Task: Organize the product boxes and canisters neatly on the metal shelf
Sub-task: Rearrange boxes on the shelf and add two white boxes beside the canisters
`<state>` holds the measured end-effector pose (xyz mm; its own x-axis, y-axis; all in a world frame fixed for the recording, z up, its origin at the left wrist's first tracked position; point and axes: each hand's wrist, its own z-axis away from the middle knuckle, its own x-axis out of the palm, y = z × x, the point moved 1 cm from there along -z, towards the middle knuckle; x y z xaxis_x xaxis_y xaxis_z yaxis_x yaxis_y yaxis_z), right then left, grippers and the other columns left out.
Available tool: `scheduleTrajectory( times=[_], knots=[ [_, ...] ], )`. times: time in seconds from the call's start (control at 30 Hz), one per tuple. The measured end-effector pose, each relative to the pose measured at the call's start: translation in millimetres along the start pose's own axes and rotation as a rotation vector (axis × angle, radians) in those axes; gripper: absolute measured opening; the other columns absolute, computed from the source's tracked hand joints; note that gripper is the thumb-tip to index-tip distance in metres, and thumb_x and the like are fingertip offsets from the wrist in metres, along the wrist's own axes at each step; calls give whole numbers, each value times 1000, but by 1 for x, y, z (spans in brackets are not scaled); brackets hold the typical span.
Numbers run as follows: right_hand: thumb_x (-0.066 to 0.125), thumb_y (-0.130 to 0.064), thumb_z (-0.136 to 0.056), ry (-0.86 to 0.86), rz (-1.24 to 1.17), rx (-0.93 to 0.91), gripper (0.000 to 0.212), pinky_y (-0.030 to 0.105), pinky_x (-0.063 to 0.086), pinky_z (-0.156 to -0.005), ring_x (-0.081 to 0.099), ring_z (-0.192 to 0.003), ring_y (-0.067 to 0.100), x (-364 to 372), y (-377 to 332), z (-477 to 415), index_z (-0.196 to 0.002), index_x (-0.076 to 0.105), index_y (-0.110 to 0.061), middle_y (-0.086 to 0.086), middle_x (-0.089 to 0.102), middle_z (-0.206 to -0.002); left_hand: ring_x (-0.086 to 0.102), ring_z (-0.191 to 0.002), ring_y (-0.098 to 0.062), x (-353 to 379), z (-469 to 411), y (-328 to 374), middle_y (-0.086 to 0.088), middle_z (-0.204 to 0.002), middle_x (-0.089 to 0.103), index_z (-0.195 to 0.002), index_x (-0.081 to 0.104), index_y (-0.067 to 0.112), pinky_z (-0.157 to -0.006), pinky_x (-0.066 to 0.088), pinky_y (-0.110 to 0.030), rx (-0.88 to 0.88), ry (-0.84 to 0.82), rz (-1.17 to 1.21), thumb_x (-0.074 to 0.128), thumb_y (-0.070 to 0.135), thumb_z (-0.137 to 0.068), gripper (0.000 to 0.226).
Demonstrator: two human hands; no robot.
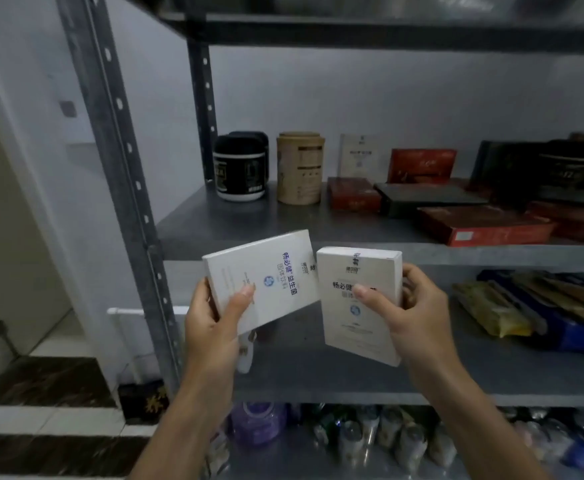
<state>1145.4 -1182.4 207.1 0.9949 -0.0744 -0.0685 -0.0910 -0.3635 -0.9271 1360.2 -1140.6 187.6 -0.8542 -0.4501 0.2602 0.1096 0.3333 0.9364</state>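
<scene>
Left hand gripped a tilted white box, right hand gripped a second white box, corners nearly touching, before the metal shelf

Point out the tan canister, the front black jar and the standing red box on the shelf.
tan canister point(300, 168), head view, side wall.
front black jar point(238, 171), head view, label band.
standing red box point(422, 166), head view, front face.

left hand: raised, tilted white box gripped, thumb laid on its front | right hand: raised, second white box pinched between thumb and fingers | forearms: bare, extended forward
</scene>
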Motion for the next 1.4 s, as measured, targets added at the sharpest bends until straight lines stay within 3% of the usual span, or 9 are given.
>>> scheduleTrajectory(
  times=[0.23, 0.37, 0.5, 0.67, 0.87, 0.97, 1.07, 1.27, 1.4],
  knots=[
    [76, -20, -82, 23, -95, 41, 24, 37, 60, -72, 73, -83, 12, -30, -18, -40, -104, 66, -20, -7, 76, -93, 70, -97, -19, 51, -31, 6, 1, -103, 72, -116, 55, 25, -79, 58, -47, 28, -87, 70, 75, 6, -78, 47],
    [75, -20, -84, -13, -137, 73, 25, 44, 61, -73, 75, -83, 18, -39, -28, -65, -107, 67, -18, -1, 76, -95, 70, -99, -22, 74, -50, 10, -2, -104, 72, -132, 46, 29, -78, 57, -45, 43, -186, 144, 76, -3, -72, 75],
    [74, -18, -84, -26, -209, 111, 26, 45, 61, -70, 75, -81, 24, -42, -36, -93, -109, 67, -13, 5, 77, -92, 70, -100, -25, 96, -66, 14, -6, -109, 71, -123, 56, 25, -73, 57, -41, 9, -237, 232, 77, 6, -63, 67],
    [74, -15, -84, -106, -294, 161, 24, 43, 61, -69, 75, -80, 29, -43, -44, -123, -106, 68, -8, 11, 77, -92, 69, -100, -24, 122, -83, 15, -6, -113, 70, -122, 59, 20, -72, 57, -35, -27, -305, 290, 72, 19, -72, 51],
    [73, -18, -86, -169, -312, 160, 23, 42, 61, -67, 75, -82, 30, -44, -47, -149, -106, 70, -8, 12, 77, -95, 72, -89, -26, 132, -107, 15, -10, -103, 72, -112, 60, 22, -76, 57, -40, -31, -295, 73, 78, 18, -70, 46],
    [73, -18, -86, -183, -326, 139, 25, 39, 61, -61, 75, -81, 29, -40, -48, -158, -108, 69, -8, 12, 77, -94, 72, -84, -16, 130, -123, 25, -1, -97, 74, -109, 59, 23, -71, 57, -31, 53, -319, -79, 74, 4, -78, 39],
    [75, -18, -84, -159, -340, 106, 29, 42, 62, -64, 75, -82, 30, -33, -49, -170, -110, 67, -8, 11, 77, -94, 70, -88, -8, 124, -137, 35, 9, -98, 72, -114, 58, 26, -67, 55, -21, 131, -351, -228, 74, 4, -80, 44],
    [75, -19, -84, -214, -348, 61, 35, 49, 61, -76, 74, -91, 26, -9, -33, -182, -117, 63, -14, 9, 75, -105, 65, -105, -14, 100, -167, 31, 2, -116, 66, -124, 51, 19, -79, 55, -26, 147, -349, -353, 76, 6, -79, 53],
    [75, -16, -83, -247, -362, 75, 34, 37, 61, -71, 74, -91, 21, 13, -22, -186, -116, 65, -16, 5, 76, -104, 59, -111, -16, 77, -185, 28, 3, -118, 63, -128, 45, 24, -93, 51, -35, 128, -318, -449, 76, 5, -79, 61]
  ],
)
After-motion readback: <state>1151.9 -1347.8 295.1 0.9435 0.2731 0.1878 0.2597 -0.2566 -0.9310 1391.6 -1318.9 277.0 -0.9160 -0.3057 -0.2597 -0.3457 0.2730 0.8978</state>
